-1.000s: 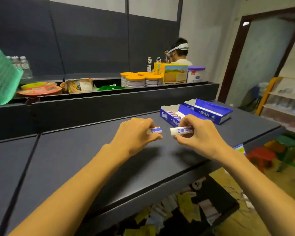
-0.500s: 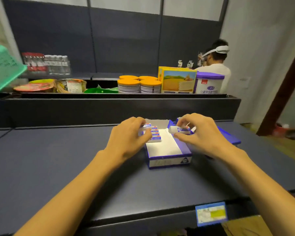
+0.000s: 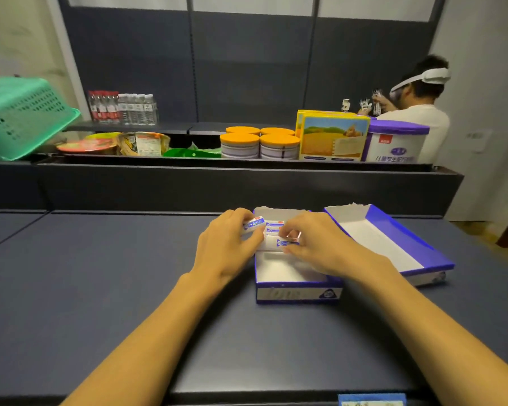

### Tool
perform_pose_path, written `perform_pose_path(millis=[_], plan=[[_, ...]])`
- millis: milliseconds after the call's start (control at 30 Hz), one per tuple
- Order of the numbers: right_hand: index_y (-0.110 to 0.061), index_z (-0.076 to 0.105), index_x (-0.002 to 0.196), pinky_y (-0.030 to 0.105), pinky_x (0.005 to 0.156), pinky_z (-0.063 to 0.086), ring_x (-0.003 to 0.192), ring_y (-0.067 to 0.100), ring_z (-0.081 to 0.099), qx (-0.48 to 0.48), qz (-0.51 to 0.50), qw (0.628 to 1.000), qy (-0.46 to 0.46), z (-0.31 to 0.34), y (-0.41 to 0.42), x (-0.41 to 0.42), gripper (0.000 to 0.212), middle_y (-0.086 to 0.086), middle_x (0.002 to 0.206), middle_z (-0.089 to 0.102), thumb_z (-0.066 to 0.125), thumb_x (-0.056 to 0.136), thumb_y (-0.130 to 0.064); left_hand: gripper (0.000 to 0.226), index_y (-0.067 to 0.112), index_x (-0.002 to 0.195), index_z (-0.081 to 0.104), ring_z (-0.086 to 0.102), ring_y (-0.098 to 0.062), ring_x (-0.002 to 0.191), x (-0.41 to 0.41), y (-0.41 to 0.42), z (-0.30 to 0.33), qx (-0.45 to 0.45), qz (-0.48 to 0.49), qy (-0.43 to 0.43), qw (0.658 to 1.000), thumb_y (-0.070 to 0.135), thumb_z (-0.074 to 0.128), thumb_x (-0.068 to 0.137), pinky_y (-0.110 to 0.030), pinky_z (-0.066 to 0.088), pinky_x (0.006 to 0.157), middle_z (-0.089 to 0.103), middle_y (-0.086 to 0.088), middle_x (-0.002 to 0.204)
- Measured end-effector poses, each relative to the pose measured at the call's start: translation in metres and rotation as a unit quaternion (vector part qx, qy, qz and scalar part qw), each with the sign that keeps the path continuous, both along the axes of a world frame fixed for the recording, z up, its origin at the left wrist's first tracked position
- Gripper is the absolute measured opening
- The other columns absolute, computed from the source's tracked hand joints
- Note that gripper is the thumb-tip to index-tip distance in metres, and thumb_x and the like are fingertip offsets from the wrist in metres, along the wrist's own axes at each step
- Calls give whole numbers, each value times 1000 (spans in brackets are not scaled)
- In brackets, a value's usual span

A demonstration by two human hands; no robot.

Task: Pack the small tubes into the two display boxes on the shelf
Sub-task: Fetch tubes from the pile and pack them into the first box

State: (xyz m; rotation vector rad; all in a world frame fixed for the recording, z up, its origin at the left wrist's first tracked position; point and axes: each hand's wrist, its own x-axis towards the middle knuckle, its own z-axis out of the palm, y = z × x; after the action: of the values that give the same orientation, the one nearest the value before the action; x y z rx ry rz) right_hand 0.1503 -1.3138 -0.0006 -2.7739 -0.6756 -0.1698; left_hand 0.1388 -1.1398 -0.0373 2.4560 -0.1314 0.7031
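The left hand [image 3: 228, 247] pinches a small white tube with blue print [image 3: 254, 223] between thumb and fingers, just over the far left corner of the nearer blue-and-white cardboard display box [image 3: 298, 291]. The right hand [image 3: 320, 244] pinches a second small blue-and-white tube [image 3: 286, 243] and holds it low over the row of tubes already lying in the far half of that box [image 3: 273, 227]. The near half of the box shows bare white card.

To do this step well, each tube should probably go down flat and parallel to the row, snug against the last one, so that the remaining space fills evenly; letting go only once a tube is seated would keep it from tipping across its neighbours. The right hand's tube looks closest to its place and seems the one to set first.

The second blue-and-white display box [image 3: 393, 244] stands just beside the first, toward the right edge of the dark blue-grey shelf [image 3: 100, 288], and appears to hold nothing. Behind the shelf's raised back edge, an upper ledge carries orange-lidded tins [image 3: 260, 142], a yellow carton [image 3: 333, 136], a purple-lidded white tub [image 3: 395, 142] and bowl-shaped packets [image 3: 112, 143]. A green plastic basket [image 3: 21, 115] juts in at the left, and bottled water [image 3: 122, 108] stands against the dark back panel. Another person in a white shirt [image 3: 416, 124] works at the far right.
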Motion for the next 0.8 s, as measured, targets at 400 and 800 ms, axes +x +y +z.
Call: perform_pose_path(millis=[400, 800], plan=[[-27, 65, 119, 25, 86, 49, 108, 22, 57, -39, 11, 999, 19, -10, 11, 6, 33, 4, 128, 57, 69, 86, -28, 25, 23, 102, 64, 61, -15, 89, 1, 3, -8, -41, 16, 3, 999, 42, 60, 87, -39, 53, 77, 68, 8, 98], [-30, 65, 111, 24, 85, 48, 101, 19, 60, -46, 12, 998, -29, -14, 10, 6, 25, 0, 122, 63, 67, 87, -35, 34, 20, 113, 65, 61, -11, 94, -1, 1, -5, -43, 9, 3, 999, 42, 62, 87, -26, 50, 78, 69, 4, 109]])
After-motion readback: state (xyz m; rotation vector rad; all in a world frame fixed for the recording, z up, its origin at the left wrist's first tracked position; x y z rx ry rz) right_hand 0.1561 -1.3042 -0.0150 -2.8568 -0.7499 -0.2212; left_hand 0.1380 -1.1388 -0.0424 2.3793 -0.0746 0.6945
